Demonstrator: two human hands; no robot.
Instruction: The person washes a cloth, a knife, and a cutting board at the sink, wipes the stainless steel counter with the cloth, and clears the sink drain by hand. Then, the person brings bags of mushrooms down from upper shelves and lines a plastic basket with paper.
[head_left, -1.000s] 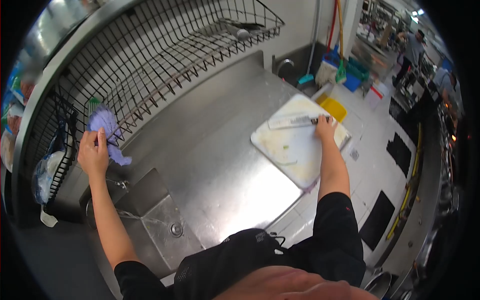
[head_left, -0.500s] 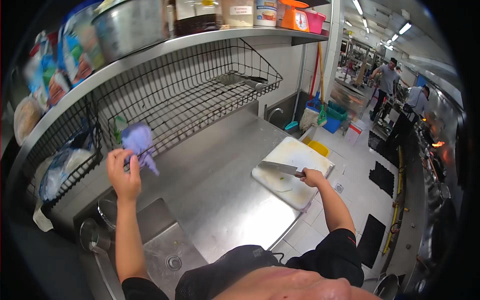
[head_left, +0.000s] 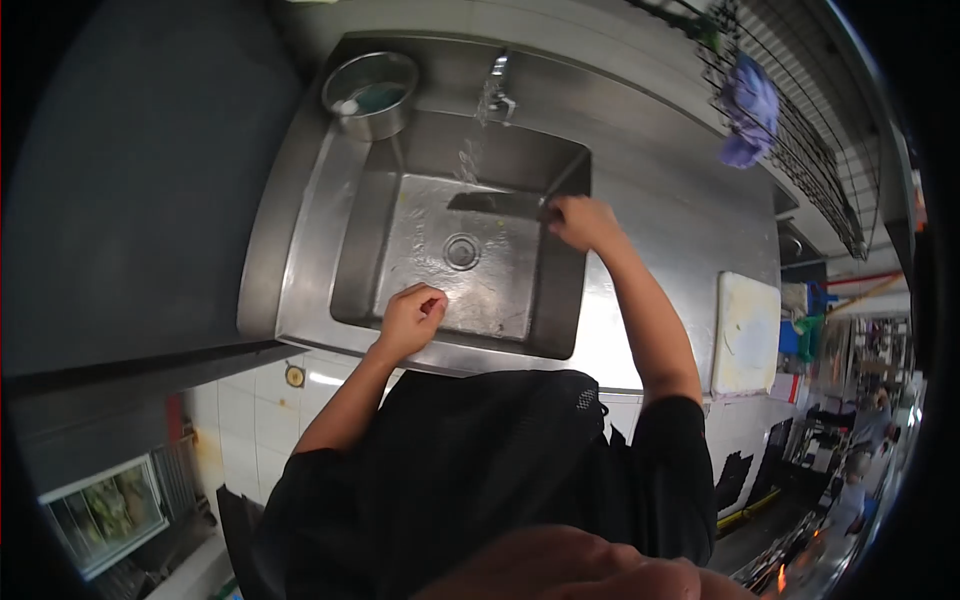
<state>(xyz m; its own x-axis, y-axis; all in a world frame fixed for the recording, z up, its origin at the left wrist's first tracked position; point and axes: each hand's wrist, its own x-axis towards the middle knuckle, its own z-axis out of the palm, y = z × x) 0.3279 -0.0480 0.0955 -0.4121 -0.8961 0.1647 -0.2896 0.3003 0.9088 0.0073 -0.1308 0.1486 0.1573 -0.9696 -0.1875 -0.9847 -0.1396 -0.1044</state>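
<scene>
Evidently the right hand point(head_left: 580, 222) has the kitchen knife point(head_left: 495, 203) by its handle end, fingers closed around it; I read that as keeping them clear of the edge. From my remote post I place the knife above the sink basin point(head_left: 410, 270), behind the drain point(head_left: 462, 252), near the water point(head_left: 468, 160) coming off the faucet point(head_left: 500, 80); whether the stream meets the steel, I can't tell. Held there, any drips should stay inside the walls. Long axis: crosswise, roughly parallel to the sink's front edge, tip towards the wearer's left, handle right. Which way the cutting edge faces, I can't make out. Left hand point(head_left: 413, 318): over the front of the basin, fingers curled, apart from the blade; contents of that curl, if any, hidden from me. Metal pot point(head_left: 375, 122) at the back left corner, probably to leave the basin free. Purple cloth point(head_left: 750, 110) hangs at the wire rack point(head_left: 820, 150), off the counter, presumably to dry.
</scene>
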